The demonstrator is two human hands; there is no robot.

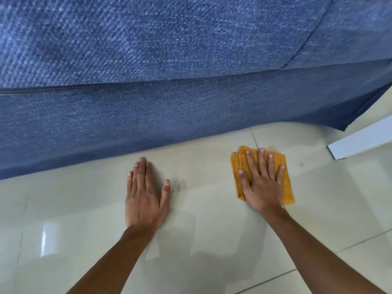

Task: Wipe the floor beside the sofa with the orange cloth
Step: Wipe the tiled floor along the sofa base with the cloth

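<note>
A folded orange cloth (287, 179) lies flat on the glossy cream floor tiles (201, 219), close to the base of the blue fabric sofa (169, 92). My right hand (262, 183) presses down on the cloth, palm flat, fingers spread toward the sofa. My left hand (145, 198) rests flat on the bare tile to the left of the cloth, fingers apart, holding nothing. A faint yellowish stain (272, 147) shows on the tile just beyond the cloth.
The sofa fills the upper half of the view, with a zipper seam (53, 89) along its side. A white board or panel (360, 141) lies on the floor at the right, past the sofa's corner. Tile grout lines cross the floor.
</note>
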